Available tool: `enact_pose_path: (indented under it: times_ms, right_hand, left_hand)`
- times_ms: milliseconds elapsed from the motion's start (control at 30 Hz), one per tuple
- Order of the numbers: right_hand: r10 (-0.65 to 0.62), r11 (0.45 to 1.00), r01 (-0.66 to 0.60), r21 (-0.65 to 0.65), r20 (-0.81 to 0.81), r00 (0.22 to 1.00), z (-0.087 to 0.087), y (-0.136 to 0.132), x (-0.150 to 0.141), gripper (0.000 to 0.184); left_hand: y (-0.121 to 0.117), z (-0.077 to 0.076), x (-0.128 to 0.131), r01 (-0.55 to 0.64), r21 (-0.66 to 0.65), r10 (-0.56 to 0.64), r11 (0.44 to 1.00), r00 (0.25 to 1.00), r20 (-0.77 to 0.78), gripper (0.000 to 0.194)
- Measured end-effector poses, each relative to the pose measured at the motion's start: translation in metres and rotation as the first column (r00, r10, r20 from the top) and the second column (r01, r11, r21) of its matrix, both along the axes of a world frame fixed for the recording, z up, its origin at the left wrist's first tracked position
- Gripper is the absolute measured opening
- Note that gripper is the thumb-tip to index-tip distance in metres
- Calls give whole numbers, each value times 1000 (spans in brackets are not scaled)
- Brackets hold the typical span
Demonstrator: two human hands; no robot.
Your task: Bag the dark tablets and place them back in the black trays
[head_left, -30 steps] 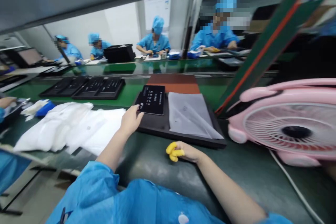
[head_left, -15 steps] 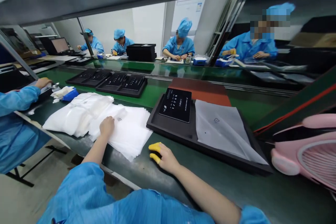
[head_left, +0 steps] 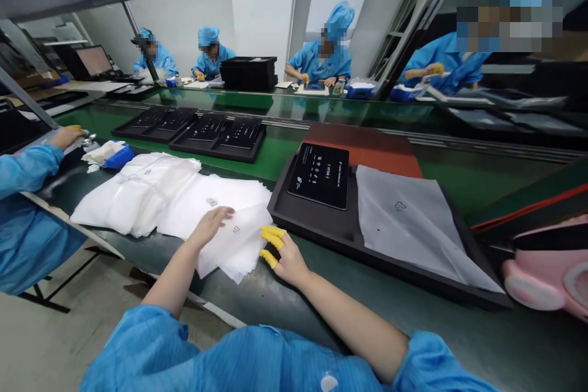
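Observation:
My left hand [head_left: 212, 225] has its fingers closed on the near-left edge of a thin, translucent white plastic bag [head_left: 245, 226] bearing a small triangular print. That bag lies slanted over a fanned stack of similar bags [head_left: 184, 202]. Yellow finger cots cover some fingertips of my right hand [head_left: 290, 260], which is at the bag's right edge with thumb and fingers apart. To its right, a black tray [head_left: 316, 229] holds a black panel [head_left: 319, 176] with white print in the left compartment. Another translucent bag [head_left: 399, 214] covers the right compartment.
Two black trays with printed panels [head_left: 206, 128] sit on the green belt [head_left: 275, 166]. A brown-red board [head_left: 367, 146] lies behind my tray. A blue box [head_left: 118, 156] and a co-worker's arm [head_left: 39, 156] are at left. A pink fan [head_left: 546, 269] stands at right. Several co-workers sit opposite.
My left hand has moved right, bringing the top plastic bag rightward over the stack. My right hand now stands at that bag's edge. The view has shifted slightly.

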State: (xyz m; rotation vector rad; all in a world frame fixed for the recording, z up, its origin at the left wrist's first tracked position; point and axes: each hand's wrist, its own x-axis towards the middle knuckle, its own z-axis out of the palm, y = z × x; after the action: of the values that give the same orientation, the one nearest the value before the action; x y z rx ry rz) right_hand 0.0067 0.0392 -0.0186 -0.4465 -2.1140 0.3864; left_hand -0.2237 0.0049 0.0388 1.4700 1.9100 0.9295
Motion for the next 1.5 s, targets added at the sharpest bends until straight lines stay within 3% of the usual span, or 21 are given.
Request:
enact_pose_path:
  times_ms: [100,167,233,333,500,700,800,867,967,1033,1067,1167,1267,1333,1400,1500]
  right_hand:
    - [26,998,-31,63,77,997,1,-1,-1,36]
    - [34,995,-47,94,133,990,1,-2,-2,36]
    - [25,994,-40,102,144,989,1,-2,-2,35]
    - [24,993,-38,108,130,991,1,-2,-2,32]
    - [42,995,-55,80,148,988,0,-2,-3,31]
    - [79,992,-95,85,167,983,-2,-2,-3,35]
    - [85,992,-99,75,170,982,-3,-1,-3,35]
    - [89,993,-100,60,170,981,-4,0,-3,35]
    - [97,993,-107,51,165,981,-4,1,-3,35]
    - [104,992,-113,53,161,982,-3,1,-2,35]
    - [104,992,-114,55,159,982,-3,1,-2,34]
    - [94,993,-104,56,161,983,-2,1,-2,32]
    - [93,994,-101,41,172,981,-2,1,-2,33]
    - [105,993,-113,37,174,979,-2,1,-1,34]
    - [116,992,-124,34,173,978,-3,1,-2,34]
    - [116,992,-124,35,172,978,-4,2,-1,33]
  left_hand:
    - [5,-13,-5,-147,30,147,989,907,-394,26]
    - [8,-19,-5,-124,-26,88,992,825,-558,18]
    - [9,-20,-3,-85,-43,41,995,787,-615,11]
    - [10,-5,-10,-165,16,146,986,812,-565,16]
    - [25,32,-53,-395,39,367,918,808,-462,14]
    - [48,37,-78,-531,42,518,846,801,-302,22]
    - [53,43,-80,-530,47,529,847,827,-191,29]
    - [53,54,-81,-521,76,525,850,826,-207,27]
    - [48,69,-73,-449,329,553,831,732,-398,24]
    - [42,69,-58,-300,431,515,851,639,-572,27]
    - [38,64,-47,-222,408,453,886,605,-654,28]
    - [23,37,-16,-25,147,134,989,574,-808,30]
    - [12,11,-3,106,-72,-123,992,636,-762,27]
    - [9,4,-7,127,-50,-127,991,722,-680,34]
    - [12,4,-13,69,26,-39,997,792,-610,35]
    - [22,6,-20,-82,-89,12,993,801,-599,42]
